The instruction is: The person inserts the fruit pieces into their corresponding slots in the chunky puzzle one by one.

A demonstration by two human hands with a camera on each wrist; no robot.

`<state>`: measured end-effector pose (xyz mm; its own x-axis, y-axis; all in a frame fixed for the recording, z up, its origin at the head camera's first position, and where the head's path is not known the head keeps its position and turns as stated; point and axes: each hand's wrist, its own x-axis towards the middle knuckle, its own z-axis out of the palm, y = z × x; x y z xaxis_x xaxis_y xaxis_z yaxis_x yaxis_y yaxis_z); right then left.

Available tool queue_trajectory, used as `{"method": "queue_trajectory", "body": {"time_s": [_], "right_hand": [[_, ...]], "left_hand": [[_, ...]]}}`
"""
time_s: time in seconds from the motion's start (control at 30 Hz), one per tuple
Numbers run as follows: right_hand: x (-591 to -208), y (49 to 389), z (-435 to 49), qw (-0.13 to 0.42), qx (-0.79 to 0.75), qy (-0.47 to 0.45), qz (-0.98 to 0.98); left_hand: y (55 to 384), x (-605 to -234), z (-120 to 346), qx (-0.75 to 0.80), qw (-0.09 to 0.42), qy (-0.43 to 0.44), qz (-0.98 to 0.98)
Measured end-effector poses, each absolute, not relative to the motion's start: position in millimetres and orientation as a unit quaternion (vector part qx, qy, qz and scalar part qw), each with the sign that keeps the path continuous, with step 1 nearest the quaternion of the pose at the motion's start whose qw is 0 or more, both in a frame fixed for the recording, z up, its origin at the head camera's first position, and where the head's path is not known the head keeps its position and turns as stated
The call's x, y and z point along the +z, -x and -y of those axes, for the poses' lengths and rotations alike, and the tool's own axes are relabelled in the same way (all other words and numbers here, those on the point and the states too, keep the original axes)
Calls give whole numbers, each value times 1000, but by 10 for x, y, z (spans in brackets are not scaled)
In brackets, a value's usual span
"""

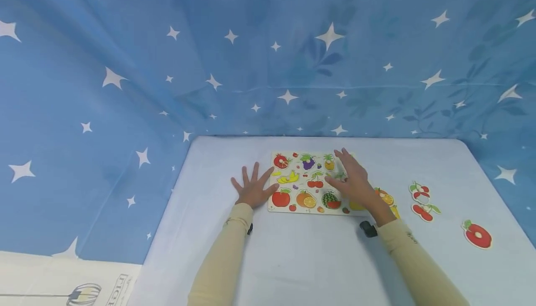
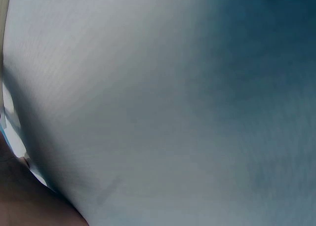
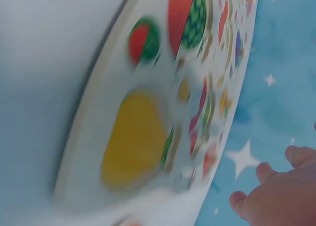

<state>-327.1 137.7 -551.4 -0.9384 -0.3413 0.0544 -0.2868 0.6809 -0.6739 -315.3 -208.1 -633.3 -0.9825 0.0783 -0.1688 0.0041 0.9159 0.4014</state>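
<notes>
A fruit puzzle board (image 1: 301,207) lies flat on the white table, printed with fruits such as grapes (image 1: 308,162), bananas (image 1: 289,178) and a watermelon (image 1: 331,200). My left hand (image 1: 253,190) is spread at the board's left edge, thumb and index finger touching it. Over the right part of the board hovers my right hand (image 1: 353,182), fingers extended and holding nothing. In the right wrist view its fingertips (image 3: 264,171) show beyond the board, near a yellow pear-like shape (image 3: 134,139). The left wrist view shows mostly blurred table surface.
Loose fruit pieces lie right of the board: an orange piece (image 1: 384,196) partly behind the right wrist, two red cherry-like pieces (image 1: 424,212), and a round red piece (image 1: 478,235) with a pale knob. A blue starred curtain (image 1: 293,64) hangs behind the table (image 1: 310,264).
</notes>
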Motion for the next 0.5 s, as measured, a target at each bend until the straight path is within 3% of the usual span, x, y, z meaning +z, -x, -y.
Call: {"method": "queue_trajectory", "body": {"time_s": [0.5], "right_hand": [[-5421, 2956, -2291, 17, -377, 97, -921]], "left_hand": [[3028, -6008, 2007, 223, 117, -17, -968]]}}
